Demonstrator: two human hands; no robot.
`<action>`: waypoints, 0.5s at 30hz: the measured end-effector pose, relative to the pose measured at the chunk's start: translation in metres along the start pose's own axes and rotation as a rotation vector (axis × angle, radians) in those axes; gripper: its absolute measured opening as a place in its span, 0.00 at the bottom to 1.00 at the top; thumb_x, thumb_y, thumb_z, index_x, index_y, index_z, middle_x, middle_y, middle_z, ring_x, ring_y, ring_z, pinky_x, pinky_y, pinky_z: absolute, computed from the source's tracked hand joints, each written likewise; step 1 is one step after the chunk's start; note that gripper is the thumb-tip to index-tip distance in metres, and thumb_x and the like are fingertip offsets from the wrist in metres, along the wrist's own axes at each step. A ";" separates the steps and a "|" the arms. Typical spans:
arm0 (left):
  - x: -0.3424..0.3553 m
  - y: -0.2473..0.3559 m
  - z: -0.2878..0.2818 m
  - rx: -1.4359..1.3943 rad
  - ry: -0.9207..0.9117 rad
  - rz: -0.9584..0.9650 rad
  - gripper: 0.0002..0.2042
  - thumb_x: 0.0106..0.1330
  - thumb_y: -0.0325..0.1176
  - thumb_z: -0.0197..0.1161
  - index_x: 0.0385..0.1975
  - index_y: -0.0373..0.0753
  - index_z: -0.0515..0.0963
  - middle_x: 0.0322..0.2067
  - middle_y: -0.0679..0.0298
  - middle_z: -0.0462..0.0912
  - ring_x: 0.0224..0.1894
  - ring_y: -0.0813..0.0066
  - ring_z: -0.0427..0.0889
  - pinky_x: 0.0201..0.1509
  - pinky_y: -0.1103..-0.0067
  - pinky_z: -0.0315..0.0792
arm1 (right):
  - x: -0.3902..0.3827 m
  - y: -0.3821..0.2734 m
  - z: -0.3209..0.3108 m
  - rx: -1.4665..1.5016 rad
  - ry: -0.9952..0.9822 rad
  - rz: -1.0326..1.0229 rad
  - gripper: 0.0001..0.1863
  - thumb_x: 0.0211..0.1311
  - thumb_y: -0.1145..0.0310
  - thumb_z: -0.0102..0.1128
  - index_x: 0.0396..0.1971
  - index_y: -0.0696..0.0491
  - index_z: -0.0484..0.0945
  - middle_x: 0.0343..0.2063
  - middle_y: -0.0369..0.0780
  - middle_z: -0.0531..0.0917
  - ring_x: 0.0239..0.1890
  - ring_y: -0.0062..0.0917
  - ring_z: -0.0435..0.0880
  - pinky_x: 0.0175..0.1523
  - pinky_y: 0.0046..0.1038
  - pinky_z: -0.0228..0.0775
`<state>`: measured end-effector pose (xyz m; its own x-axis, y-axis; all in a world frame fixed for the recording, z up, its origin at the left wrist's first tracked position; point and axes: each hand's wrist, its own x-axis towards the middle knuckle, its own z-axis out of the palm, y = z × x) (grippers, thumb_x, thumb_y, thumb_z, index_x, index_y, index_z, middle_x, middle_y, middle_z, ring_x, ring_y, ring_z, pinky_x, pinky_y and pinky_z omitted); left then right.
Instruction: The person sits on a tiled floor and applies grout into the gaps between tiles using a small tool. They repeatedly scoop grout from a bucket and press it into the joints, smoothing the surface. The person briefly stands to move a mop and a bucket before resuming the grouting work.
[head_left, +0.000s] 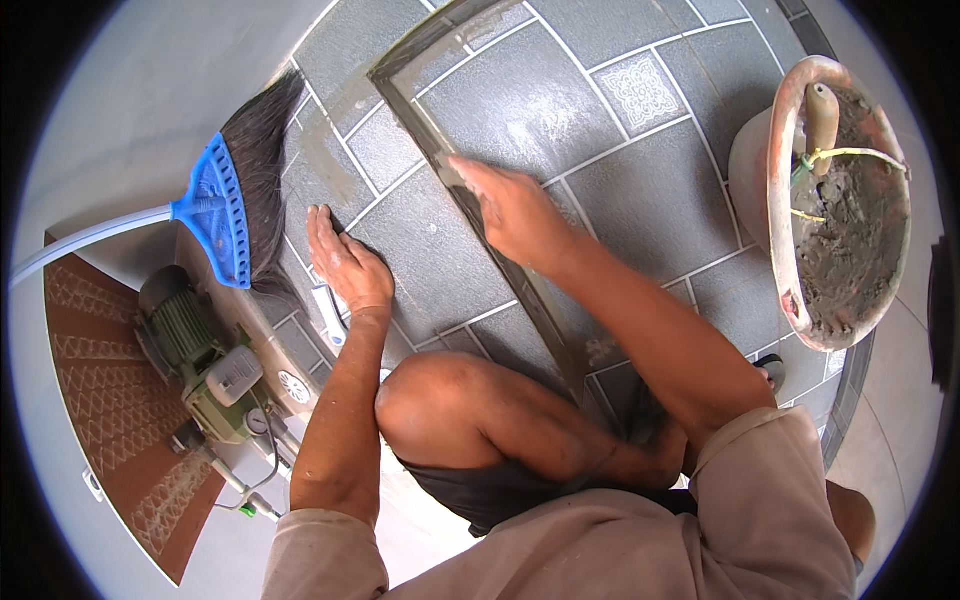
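My left hand lies flat on the grey floor tiles, fingers spread and dusted with pale residue. By its wrist lies a white and blue handled tool, partly hidden by the forearm. My right hand is at a mortar-smeared groove that frames a raised or sunken tile panel. Its fingers are bent together, the tips at the groove's edge. Something grey shows at those fingertips; whether it is a tool or mortar I cannot make out.
A bucket of wet grey mortar stands at the right, a wooden-handled tool standing in it. A blue broom leans at the left. Below it sits a green pump motor with pipes, near a drain grate.
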<state>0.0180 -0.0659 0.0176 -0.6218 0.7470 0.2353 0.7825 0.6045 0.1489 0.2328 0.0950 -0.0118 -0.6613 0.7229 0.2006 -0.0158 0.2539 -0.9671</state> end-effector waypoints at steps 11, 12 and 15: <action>0.000 -0.002 0.001 -0.012 0.011 0.011 0.26 0.76 0.27 0.46 0.74 0.35 0.68 0.76 0.47 0.66 0.79 0.48 0.62 0.83 0.57 0.51 | -0.106 -0.043 -0.040 -0.020 -0.245 0.257 0.34 0.62 0.86 0.50 0.72 0.62 0.68 0.55 0.58 0.85 0.56 0.54 0.84 0.62 0.48 0.77; 0.000 -0.004 0.001 -0.013 0.009 0.005 0.26 0.76 0.27 0.46 0.74 0.35 0.68 0.76 0.47 0.66 0.79 0.48 0.62 0.83 0.57 0.51 | -0.111 -0.053 -0.051 -0.033 -0.322 0.333 0.34 0.62 0.85 0.51 0.72 0.62 0.68 0.55 0.58 0.84 0.57 0.54 0.84 0.62 0.47 0.77; 0.000 -0.004 0.002 -0.001 0.013 0.001 0.26 0.75 0.27 0.46 0.73 0.36 0.68 0.76 0.47 0.66 0.79 0.48 0.62 0.83 0.57 0.50 | -0.099 -0.054 -0.055 0.059 -0.283 0.420 0.36 0.62 0.86 0.51 0.73 0.63 0.65 0.57 0.56 0.85 0.59 0.50 0.85 0.64 0.44 0.78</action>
<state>0.0147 -0.0674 0.0148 -0.6203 0.7441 0.2481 0.7835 0.6032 0.1495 0.3406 0.0456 0.0291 -0.7969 0.5499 -0.2499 0.2585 -0.0635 -0.9639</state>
